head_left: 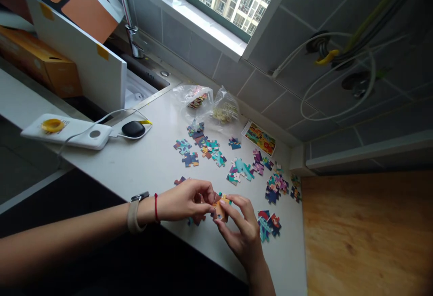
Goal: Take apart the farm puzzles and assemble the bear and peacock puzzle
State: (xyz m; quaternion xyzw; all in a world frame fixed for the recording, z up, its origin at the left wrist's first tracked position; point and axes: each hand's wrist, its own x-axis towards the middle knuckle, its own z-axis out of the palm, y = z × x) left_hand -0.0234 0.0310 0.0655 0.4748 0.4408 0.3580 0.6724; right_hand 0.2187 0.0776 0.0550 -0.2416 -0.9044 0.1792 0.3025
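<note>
While pinching orange jigsaw pieces [221,213] by one edge between nearly closed thumb and forefinger of the left hand [186,200], gripping them also with curved fingers and thumb of the right hand [242,227]. Held over the white countertop [149,165], near its front edge; reaching across that edge with the left forearm [84,233]. Roomy and bare beyond the left wrist; crowded beyond the fingertips with teal jigsaw clusters [244,169]. Close to the right hand's outer side, a red-and-teal cluster [264,229], then bare strip to the side edge.
</note>
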